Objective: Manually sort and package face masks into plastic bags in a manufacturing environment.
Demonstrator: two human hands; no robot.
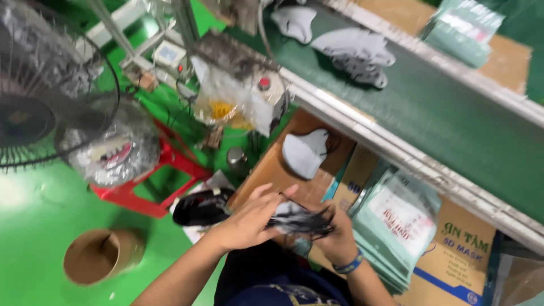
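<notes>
Left hand: the left hand (249, 221) is laid with bent fingers over the near end of a bundle of dark face masks (297, 220), which is pressed from above.
Right hand: the right hand (334, 238) is closed under and around the far end of the same bundle; a blue band (348, 265) is worn on that wrist.
Masks in hand: the bundle is held between both hands, just above the lap, with thin ear loops seen sticking out at its right end. The picture is blurred, so the number of masks cannot be told.
Beside the hands: a further dark heap (201, 207) is seen just left of the left hand, lower down.
Box: an open cardboard box (272, 170) stands beyond the hands; one grey mask (306, 153) lies inside it.
Packets: pale green flat packets (396, 218) are stacked on printed cartons (453, 266) to the right of the hands.
Belt: a dark green belt (442, 113) with a pale metal edge runs across the upper right; several grey masks (357, 54) lie on it.
Floor: the floor (34, 226) is bright green. A cardboard tube (99, 255), a red stool (164, 170) and a caged fan (39, 107) are found at the left.
</notes>
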